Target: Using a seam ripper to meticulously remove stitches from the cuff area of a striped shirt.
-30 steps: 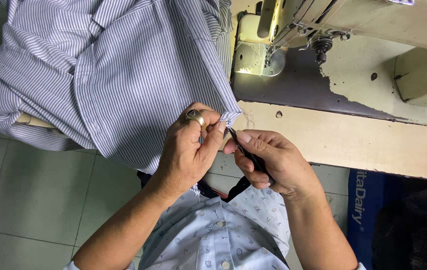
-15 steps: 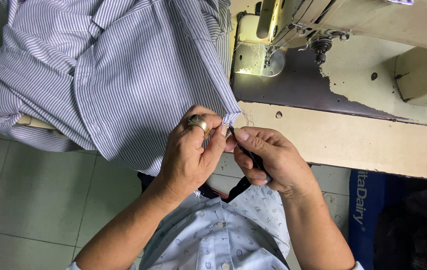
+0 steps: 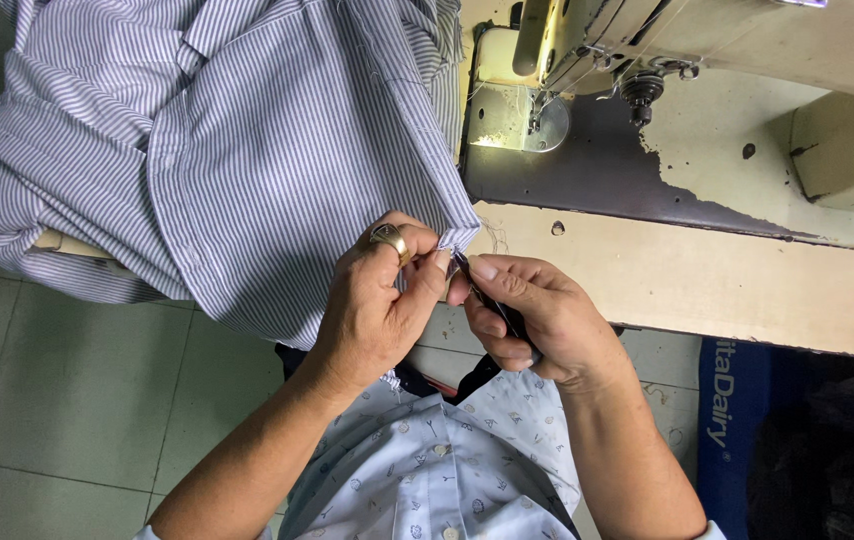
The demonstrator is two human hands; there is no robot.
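Note:
A blue-and-white striped shirt (image 3: 247,140) hangs over the left end of the sewing table and down toward the floor. My left hand (image 3: 377,305), with a gold ring on one finger, pinches the shirt's lower corner near the table edge. My right hand (image 3: 532,320) holds a small dark thread snipper (image 3: 487,295), its tip touching the fabric corner right beside my left thumb. The two hands meet at that corner. Loose threads show at the fabric edge.
A beige sewing machine (image 3: 667,50) stands at the top right on a worn wooden table (image 3: 707,280), with its lit needle area (image 3: 517,115) beside the shirt. A blue bag (image 3: 747,440) lies under the table at right. Grey floor tiles (image 3: 57,400) lie at left.
Both hands stay at the shirt corner. The right hand has shifted the snipper tip slightly closer to the fabric edge; the shirt has not moved.

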